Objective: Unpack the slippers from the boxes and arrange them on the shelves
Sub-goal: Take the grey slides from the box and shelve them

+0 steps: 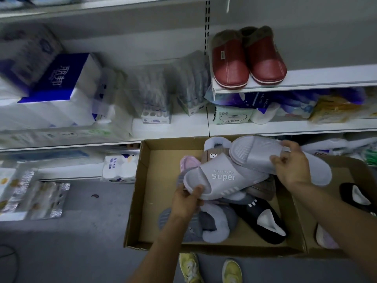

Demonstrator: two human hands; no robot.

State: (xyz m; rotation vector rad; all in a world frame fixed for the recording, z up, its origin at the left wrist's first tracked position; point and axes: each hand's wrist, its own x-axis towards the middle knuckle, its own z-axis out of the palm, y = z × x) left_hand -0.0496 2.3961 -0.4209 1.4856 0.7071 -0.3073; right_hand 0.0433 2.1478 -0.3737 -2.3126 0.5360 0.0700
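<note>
A pale grey slipper (222,178), printed "Super" in white on its strap and striped white along the side, is gripped at one end by the curled fingers of the left hand (186,201). Its mate (257,152), turned ribbed sole up, is pinched by the right hand (291,166). Both are held over the cardboard box (146,201).

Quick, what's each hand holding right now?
Left hand: grips the grey "Super" slipper by one end.
Right hand: holds the other grey slipper, sole facing up.
</note>
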